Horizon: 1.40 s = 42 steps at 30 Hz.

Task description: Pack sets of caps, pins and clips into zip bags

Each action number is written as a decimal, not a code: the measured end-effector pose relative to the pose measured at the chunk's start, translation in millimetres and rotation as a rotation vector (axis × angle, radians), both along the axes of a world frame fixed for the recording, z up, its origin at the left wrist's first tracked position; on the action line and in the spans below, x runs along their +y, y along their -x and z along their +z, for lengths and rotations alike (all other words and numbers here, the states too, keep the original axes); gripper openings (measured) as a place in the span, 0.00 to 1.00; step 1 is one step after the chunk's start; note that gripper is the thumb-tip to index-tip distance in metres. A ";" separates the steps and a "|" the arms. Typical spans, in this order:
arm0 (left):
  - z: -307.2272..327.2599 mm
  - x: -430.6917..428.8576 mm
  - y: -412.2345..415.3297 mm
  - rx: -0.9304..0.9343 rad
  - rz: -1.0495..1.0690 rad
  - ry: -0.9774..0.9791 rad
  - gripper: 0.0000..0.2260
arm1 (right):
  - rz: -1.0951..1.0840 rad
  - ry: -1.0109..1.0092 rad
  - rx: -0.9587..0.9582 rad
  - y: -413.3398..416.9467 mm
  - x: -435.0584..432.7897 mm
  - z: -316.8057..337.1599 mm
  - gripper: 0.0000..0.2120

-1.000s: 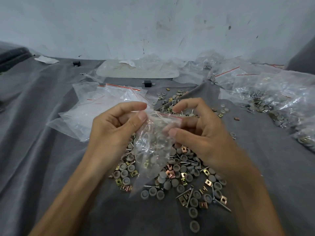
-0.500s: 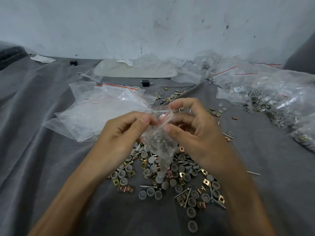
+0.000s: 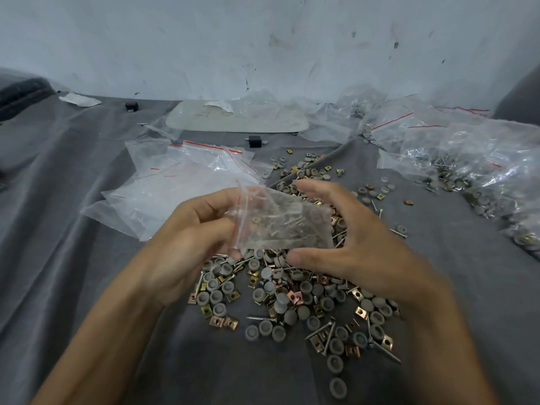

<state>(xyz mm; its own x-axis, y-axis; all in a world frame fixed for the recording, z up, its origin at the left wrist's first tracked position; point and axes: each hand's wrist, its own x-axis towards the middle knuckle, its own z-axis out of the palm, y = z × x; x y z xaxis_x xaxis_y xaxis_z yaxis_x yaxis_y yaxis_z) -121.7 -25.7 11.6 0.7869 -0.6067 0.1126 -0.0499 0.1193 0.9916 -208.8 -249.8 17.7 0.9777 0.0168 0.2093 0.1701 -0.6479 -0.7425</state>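
Surface: grey cloth (image 3: 73, 258) strewn with round grey caps (image 3: 259, 295), metal pins (image 3: 320, 330), brass clips (image 3: 361, 312).
Left grip (image 3: 187, 244): you pinch the clear plastic zip bag (image 3: 283, 226) by its edge.
Right grip (image 3: 359, 247): released, fingers spread beside it.

No readable text, label, brand or number anywhere. Faint reddish scrawl on pale flat sheet (image 3: 233, 119), upper centre of frame, partly under clear plastic: too faint to read. Red strips on zip bags (image 3: 187, 171), centre left: plain lines, no lettering made out.
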 end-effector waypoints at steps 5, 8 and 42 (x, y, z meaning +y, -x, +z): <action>-7.8 -10.0 7.7 -0.183 -0.041 -0.205 0.23 | 0.113 -0.034 -0.143 -2.1 29.6 -0.7 0.23; -7.4 -12.6 11.2 -0.239 -0.087 -0.250 0.23 | 0.137 0.021 -0.119 -2.3 34.6 -2.9 0.18; -46.6 -84.2 -18.4 -0.885 0.281 -0.934 0.21 | -0.319 0.155 -0.221 4.5 -45.2 -6.4 0.05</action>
<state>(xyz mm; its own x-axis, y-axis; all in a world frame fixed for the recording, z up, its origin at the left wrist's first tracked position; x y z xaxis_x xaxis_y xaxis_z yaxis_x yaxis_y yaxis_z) -103.3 -109.9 -34.9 0.7751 -0.5656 0.2817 -0.6314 -0.7091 0.3137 -213.3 -294.9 11.3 0.8708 -0.2321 0.4334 0.0867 -0.7952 -0.6002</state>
